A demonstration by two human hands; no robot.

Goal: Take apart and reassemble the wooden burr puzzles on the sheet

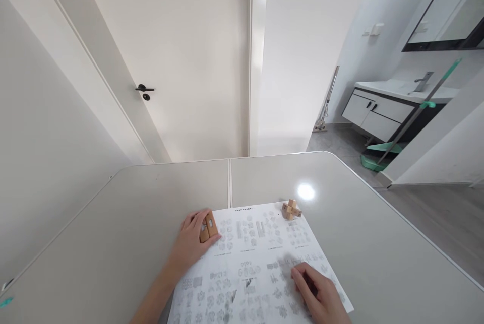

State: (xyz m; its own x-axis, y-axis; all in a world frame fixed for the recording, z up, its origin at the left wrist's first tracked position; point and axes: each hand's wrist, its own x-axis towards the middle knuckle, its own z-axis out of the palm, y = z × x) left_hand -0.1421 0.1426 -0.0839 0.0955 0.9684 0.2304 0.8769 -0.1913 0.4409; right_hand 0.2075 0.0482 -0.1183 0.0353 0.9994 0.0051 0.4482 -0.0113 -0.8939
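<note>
My left hand (194, 236) is wrapped around a brown wooden block puzzle (208, 227) at the upper left edge of a printed sheet (257, 263). Rows of small grey diagrams cover the paper. Over the sheet's lower right part, my right hand (315, 288) has its fingers curled in and pressed together. Whether anything is inside them is hidden. A cross-shaped wooden burr puzzle (291, 210) sits on the top right corner of the paper, apart from both hands.
The sheet lies on a grey table (181, 183) with a seam down its middle. A white door (196, 62) with a black handle stands behind it. To the right are a washbasin cabinet (381, 110), a mop (327, 100) and a green dustpan (372, 163).
</note>
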